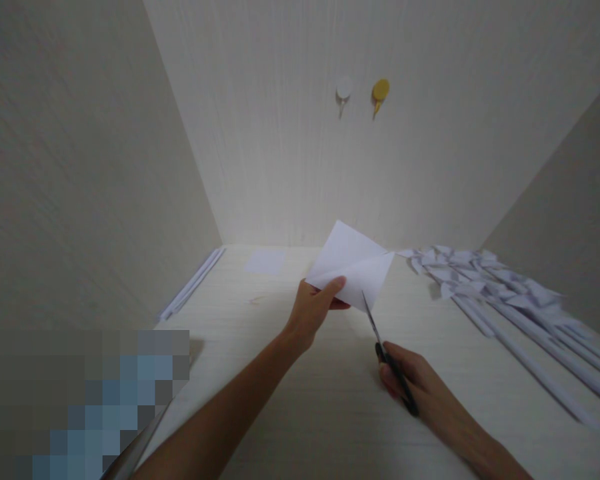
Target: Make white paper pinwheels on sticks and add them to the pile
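My left hand (314, 310) pinches a square sheet of white paper (353, 257) at its lower left edge, thumb on top and fingers beneath. A faint crease runs across the sheet toward its right corner. My right hand (410, 377) is closed around the black handles of a pair of scissors (377, 330). The scissor blades reach up to the bottom corner of the paper; one blade shows over its face. Whether they have cut into it I cannot tell. Both hands are above the pale table (280, 413).
Folded paper pinwheels (473, 287), several of them, lie at the right with long white paper tubes (535, 373). More tubes (193, 283) rest at the left edge. A flat paper square (265, 261) lies near the wall. White (344, 88) and yellow hooks (381, 90) hang there.
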The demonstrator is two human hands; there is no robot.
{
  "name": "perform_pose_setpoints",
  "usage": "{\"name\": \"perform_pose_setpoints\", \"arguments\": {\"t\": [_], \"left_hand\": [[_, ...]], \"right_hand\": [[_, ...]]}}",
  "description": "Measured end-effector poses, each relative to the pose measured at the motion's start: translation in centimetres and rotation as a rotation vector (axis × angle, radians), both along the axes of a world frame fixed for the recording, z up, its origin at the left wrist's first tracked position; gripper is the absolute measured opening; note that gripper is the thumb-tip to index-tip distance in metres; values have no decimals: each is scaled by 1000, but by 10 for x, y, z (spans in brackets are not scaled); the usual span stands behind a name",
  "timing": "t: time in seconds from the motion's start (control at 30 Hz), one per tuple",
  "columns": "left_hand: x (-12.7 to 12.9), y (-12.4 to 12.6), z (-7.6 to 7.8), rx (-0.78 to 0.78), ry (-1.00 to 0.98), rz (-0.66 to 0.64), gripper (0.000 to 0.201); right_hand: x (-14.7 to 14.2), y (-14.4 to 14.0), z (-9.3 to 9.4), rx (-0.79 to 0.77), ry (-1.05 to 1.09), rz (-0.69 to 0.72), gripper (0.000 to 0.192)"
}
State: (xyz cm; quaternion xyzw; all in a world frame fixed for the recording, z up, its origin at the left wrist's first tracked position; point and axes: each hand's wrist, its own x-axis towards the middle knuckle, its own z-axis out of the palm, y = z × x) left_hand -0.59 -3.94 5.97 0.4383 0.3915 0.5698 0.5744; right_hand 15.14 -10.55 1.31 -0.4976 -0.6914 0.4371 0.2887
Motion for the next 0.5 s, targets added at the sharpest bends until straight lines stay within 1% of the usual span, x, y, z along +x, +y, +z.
{"name": "perform_pose_setpoints", "arguments": {"t": [0.5], "left_hand": [[0,0,0,4,14,4,27]], "right_hand": [[-1,-2,1,16,-47,-57,29]]}}
